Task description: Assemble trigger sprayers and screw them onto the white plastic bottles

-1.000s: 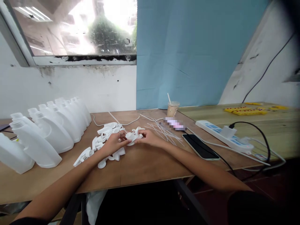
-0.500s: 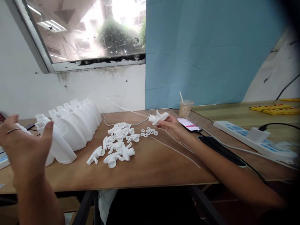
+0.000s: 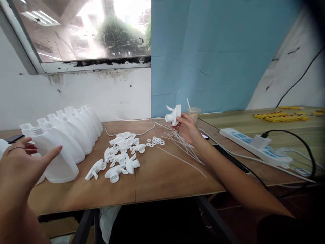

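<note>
Nearest, the left hand (image 3: 17, 166) hangs spread, its grip holding nothing, just before the closest white bottle (image 3: 54, 159) in the row on the counter (image 3: 162, 176). Farther in lie loose spray heads (image 3: 119, 159), small washers (image 3: 154, 141) and thin tubes (image 3: 182, 145). Beyond, the right hand (image 3: 186, 128) is raised, its grip closed around a white spray head (image 3: 173, 115) above the counter.

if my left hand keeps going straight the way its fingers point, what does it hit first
Most likely the nearest white plastic bottle: the open left hand points right at its side, empty, close in front. Depth is hard to judge from this view.
</note>
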The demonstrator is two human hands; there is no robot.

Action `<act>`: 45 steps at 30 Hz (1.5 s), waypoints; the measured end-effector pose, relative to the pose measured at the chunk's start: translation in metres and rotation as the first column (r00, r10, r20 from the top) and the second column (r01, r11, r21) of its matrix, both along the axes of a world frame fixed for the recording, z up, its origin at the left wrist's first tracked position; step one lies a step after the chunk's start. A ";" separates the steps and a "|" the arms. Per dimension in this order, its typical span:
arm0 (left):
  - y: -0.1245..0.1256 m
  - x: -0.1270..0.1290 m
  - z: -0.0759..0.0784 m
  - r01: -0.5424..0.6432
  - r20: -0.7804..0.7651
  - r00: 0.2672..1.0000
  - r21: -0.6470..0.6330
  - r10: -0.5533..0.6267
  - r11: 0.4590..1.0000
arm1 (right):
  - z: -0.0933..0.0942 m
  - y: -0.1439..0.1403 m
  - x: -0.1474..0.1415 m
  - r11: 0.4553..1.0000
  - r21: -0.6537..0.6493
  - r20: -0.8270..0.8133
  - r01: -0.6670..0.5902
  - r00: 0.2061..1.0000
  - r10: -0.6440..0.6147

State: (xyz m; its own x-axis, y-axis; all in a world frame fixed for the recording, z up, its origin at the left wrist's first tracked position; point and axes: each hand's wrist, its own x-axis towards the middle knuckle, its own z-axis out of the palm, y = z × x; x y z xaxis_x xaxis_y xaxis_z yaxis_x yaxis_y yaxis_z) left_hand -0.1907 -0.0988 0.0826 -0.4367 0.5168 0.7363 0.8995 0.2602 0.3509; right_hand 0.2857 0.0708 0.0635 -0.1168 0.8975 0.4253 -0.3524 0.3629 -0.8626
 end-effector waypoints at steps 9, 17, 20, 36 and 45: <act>0.013 0.136 -0.003 0.474 -0.433 0.796 0.014 -0.422 0.880 | 0.007 -0.005 0.005 0.998 0.067 -0.020 -0.010 1.000 0.011; 0.030 0.144 -0.023 0.502 -0.563 0.701 -0.048 -0.439 0.863 | 0.009 -0.002 0.011 0.995 0.088 -0.053 0.047 0.998 -0.043; 0.030 0.144 -0.022 0.484 -0.570 0.704 -0.053 -0.424 0.874 | 0.012 -0.001 0.016 0.989 0.120 -0.111 0.085 0.991 -0.072; 0.038 0.141 -0.026 0.505 -0.581 0.694 -0.030 -0.426 0.863 | 0.014 0.007 0.023 0.984 0.152 -0.253 0.093 0.966 -0.052; 0.035 0.172 -0.026 0.657 -0.657 0.543 -0.055 -0.523 0.751 | 0.009 -0.024 -0.010 0.967 0.254 -0.003 -0.034 0.999 0.035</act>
